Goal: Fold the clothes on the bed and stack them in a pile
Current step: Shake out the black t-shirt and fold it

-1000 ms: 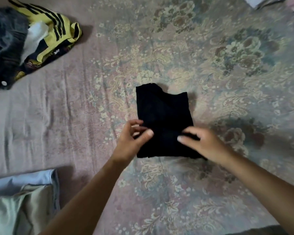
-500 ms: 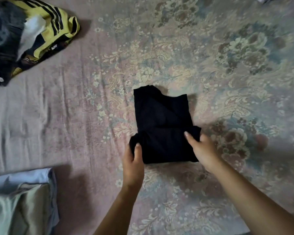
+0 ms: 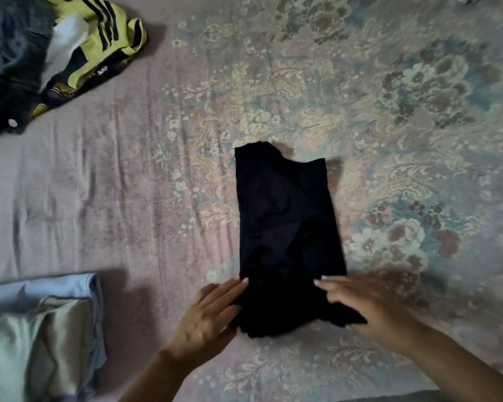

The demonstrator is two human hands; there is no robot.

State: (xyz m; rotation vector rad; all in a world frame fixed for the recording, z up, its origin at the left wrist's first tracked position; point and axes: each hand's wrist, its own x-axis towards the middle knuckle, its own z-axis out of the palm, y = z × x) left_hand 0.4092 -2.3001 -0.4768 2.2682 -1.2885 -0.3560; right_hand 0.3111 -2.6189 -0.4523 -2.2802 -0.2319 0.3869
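1. The black garment (image 3: 285,227) lies lengthened out mid-bed now; half a second ago its near part was doubled up, so that fold has come undone.
2. It's a dark, narrow, creased rectangle, bunched at the near edge.
3. Your left hand (image 3: 206,317) presses that edge with fingers straight; your right hand (image 3: 360,303) reaches over its near corner, grip blurred, so I cannot tell.
4. Folded pile (image 3: 38,338) at left, unfolded heap (image 3: 50,56) far left on the bed (image 3: 389,111).

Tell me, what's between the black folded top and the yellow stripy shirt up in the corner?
Only bare floral bedsheet shows between the black folded garment and the yellow, black-striped shirt, in the head view.
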